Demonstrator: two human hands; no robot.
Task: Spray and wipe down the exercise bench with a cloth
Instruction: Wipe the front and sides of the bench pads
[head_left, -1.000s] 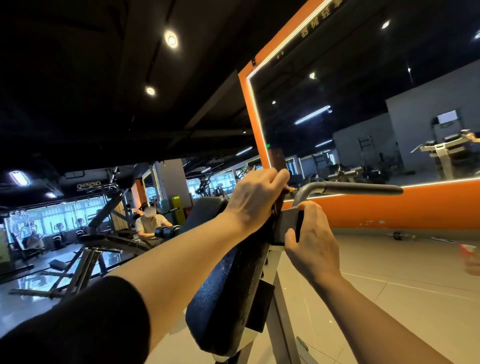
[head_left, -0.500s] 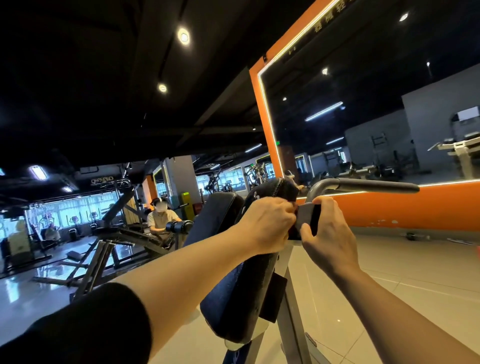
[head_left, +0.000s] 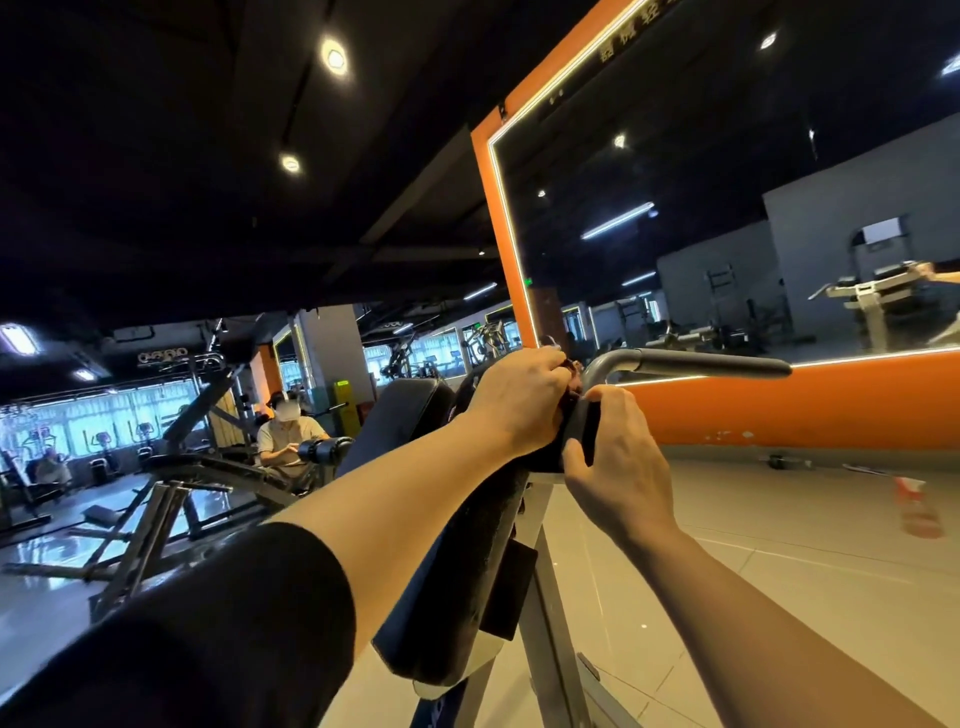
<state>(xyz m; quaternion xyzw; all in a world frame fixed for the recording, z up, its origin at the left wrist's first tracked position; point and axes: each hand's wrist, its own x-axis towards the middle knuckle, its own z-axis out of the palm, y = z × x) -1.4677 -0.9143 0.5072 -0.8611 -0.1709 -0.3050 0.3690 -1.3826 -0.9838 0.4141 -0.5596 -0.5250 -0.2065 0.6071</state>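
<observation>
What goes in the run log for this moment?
left hand: grips dark cloth on bench pad top | right hand: holds pad edge | grey handle: untouched

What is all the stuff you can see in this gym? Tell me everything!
Bench pad: one, black, centre, tilted up on a pale frame.
Handle bar: one, grey metal, sticking out right from the pad's top.
Cloth: one, dark, mostly hidden under the left hand.
Mirror: one, orange frame, right wall.
Second pad: one, black, behind the bench.
Seated person: one, pale shirt, left background.
Ceiling lights: two round, white, top.
Left hand: one, gripping at the pad's top.
Right hand: one, gripping the bracket below the bar.
</observation>
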